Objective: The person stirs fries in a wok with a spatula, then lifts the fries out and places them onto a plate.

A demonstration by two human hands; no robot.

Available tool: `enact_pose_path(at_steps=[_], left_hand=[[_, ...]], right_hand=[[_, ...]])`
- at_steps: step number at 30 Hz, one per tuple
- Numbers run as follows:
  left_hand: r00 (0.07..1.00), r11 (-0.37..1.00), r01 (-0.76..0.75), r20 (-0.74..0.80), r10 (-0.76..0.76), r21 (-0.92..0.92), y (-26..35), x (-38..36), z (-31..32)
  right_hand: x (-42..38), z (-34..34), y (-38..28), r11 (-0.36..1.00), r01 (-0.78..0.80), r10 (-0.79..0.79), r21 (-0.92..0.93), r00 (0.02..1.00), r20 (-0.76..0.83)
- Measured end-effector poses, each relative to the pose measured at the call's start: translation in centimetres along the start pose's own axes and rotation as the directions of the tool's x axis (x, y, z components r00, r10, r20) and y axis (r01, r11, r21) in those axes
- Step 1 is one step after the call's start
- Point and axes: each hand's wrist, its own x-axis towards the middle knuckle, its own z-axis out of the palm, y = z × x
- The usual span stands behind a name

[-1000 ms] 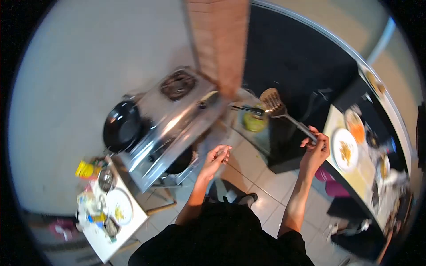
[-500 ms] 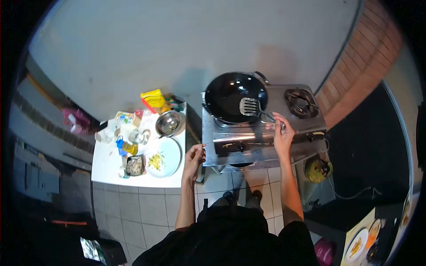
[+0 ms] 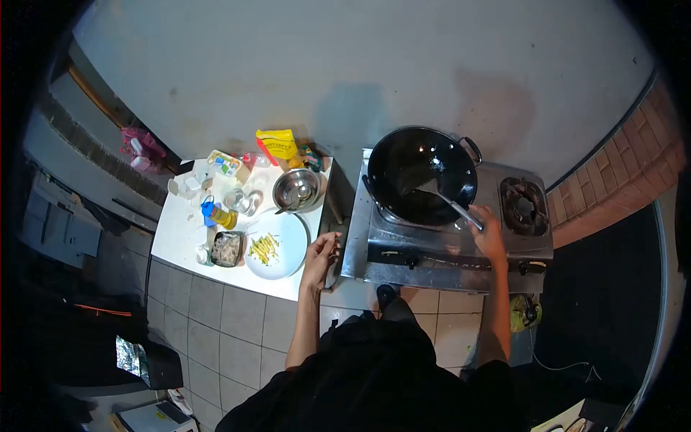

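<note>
My right hand [image 3: 489,234] is closed around the handle of a slotted spatula [image 3: 461,209]. The spatula's blade is down inside a black wok [image 3: 392,155], which sits on the left burner of the gas stove. Oil or a wet sheen glints on the wok's inner surface. My left hand [image 3: 322,261] hovers by the white table's right edge, fingers loosely curled and slightly apart, holding nothing. Just left of it, a large pale plate [image 3: 291,248] carries yellowish cut strips.
On the white table [image 3: 180,241] stand a steel bowl [image 3: 296,189], an oil bottle with a blue cap [image 3: 219,214], a glass [image 3: 237,201], a container of greyish food [image 3: 227,248] and a yellow packet [image 3: 277,146]. The stove's right burner [image 3: 523,207] is bare. A wall rises behind.
The spatula's blade, held up over the wok's right front before, is now lowered into it and turned, with my right hand following. The view has shifted; my left hand stays near the table edge.
</note>
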Motion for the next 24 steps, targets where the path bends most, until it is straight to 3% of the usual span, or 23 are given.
enact_pose_path(at_steps=[2, 4, 5, 6, 9, 11, 12, 13, 15, 16, 17, 18, 20, 22, 23, 24], left_hand=[[1.0, 1.0, 0.0, 0.007, 0.0, 0.008, 0.7, 1.4, 1.3], [1.0, 1.0, -0.027, 0.006, 0.027, -0.017, 1.3, 2.3, 2.2], [1.0, 0.999, -0.029, -0.006, 0.029, -0.015, 1.7, 2.6, 2.6], [0.999, 0.999, -0.024, -0.022, 0.024, -0.02, 1.5, 2.9, 2.7], [0.995, 0.999, -0.03, -0.092, 0.028, -0.018, 0.6, 3.1, 2.5], [0.991, 0.996, -0.008, -0.136, -0.005, -0.091, -1.1, 3.1, 1.6], [0.987, 0.992, 0.006, -0.156, -0.026, -0.129, -1.6, 2.7, 1.3], [0.984, 0.987, 0.024, -0.172, -0.052, -0.161, -1.7, 1.9, 1.0], [0.961, 0.978, 0.046, -0.257, -0.099, -0.204, -2.7, 0.3, -0.4], [0.947, 0.969, 0.055, -0.297, -0.127, -0.24, -3.0, -0.7, -1.3], [0.934, 0.967, 0.033, -0.336, -0.119, -0.252, -3.4, -1.6, -2.3], [0.913, 0.952, 0.0, -0.389, -0.124, -0.305, -3.9, -2.6, -3.5], [0.873, 0.93, -0.059, -0.47, -0.129, -0.364, -5.0, -4.5, -5.5], [0.769, 0.904, -0.112, -0.613, -0.184, -0.413, -6.0, -6.5, -7.7], [0.742, 0.893, -0.142, -0.643, -0.189, -0.426, -6.6, -7.4, -8.6], [0.722, 0.884, -0.17, -0.666, -0.188, -0.435, -7.3, -8.2, -9.7]], right_hand=[[0.2, -0.3, 0.9, 0.993, -0.062, 0.064, -0.099, 0.998, 0.018], [0.5, -0.3, 0.8, 0.882, 0.041, -0.164, -0.47, 0.961, -0.222], [0.4, -1.0, 0.6, 0.861, 0.019, -0.193, -0.508, 0.936, -0.293], [0.7, -2.1, -1.6, 0.863, 0.029, -0.195, -0.504, 0.941, -0.278], [1.8, -3.3, -7.4, 0.993, -0.02, -0.02, -0.115, 0.941, -0.338], [1.6, -1.3, -10.7, 0.973, 0.101, -0.074, 0.209, 0.988, -0.132], [1.5, 0.1, -11.8, 0.919, 0.04, -0.088, 0.392, 0.991, 0.103], [1.8, 2.5, -11.9, 0.834, 0.082, -0.267, 0.546, 0.925, 0.269], [2.3, 8.7, -12.9, 0.745, -0.029, -0.44, 0.666, 0.729, 0.524], [2.2, 12.1, -13.0, 0.784, -0.112, -0.425, 0.61, 0.62, 0.66], [2.4, 15.3, -12.6, 0.852, -0.086, -0.408, 0.516, 0.507, 0.759], [2.2, 18.6, -12.0, 0.848, -0.081, -0.43, 0.523, 0.471, 0.77], [1.4, 25.3, -11.0, 0.828, -0.195, -0.357, 0.526, 0.541, 0.762], [0.6, 31.1, -9.2, 0.834, -0.211, -0.293, 0.509, 0.613, 0.734], [0.1, 33.9, -7.8, 0.842, -0.285, -0.211, 0.458, 0.608, 0.765], [-0.7, 37.4, -5.5, 0.847, -0.274, -0.233, 0.456, 0.58, 0.781]])
